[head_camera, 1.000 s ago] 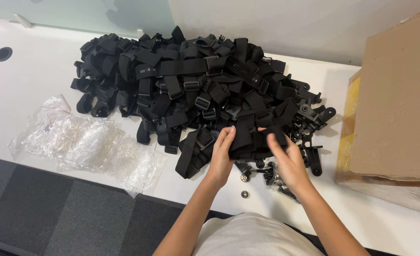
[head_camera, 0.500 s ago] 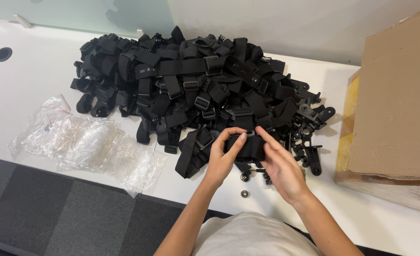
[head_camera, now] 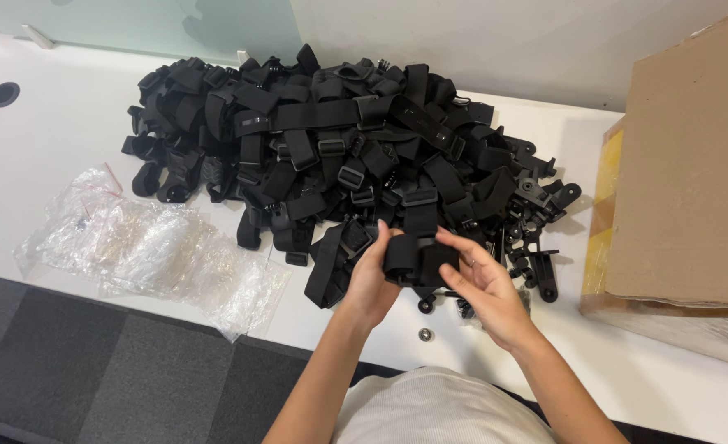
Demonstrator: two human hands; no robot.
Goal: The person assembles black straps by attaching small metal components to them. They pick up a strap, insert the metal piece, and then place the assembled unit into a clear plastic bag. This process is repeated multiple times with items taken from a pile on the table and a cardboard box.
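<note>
A big heap of black straps with buckles (head_camera: 331, 148) covers the middle of the white table (head_camera: 51, 140). At its near edge my left hand (head_camera: 372, 275) grips a folded black strap (head_camera: 417, 259) from the left side. My right hand (head_camera: 483, 288) touches the same strap from the right with its fingers curled around it. The strap is lifted slightly off the table, just in front of the heap. Small black plastic parts (head_camera: 537, 238) lie to the right of my hands.
A pile of clear plastic bags (head_camera: 150, 247) lies at the left front. A brown cardboard box (head_camera: 693, 164) stands at the right. A small round metal piece (head_camera: 425, 335) rests on the table near me. A round hole (head_camera: 4, 94) sits at the far left.
Both hands have drawn the folded strap out of the heap's edge toward me and closed in on it together.
</note>
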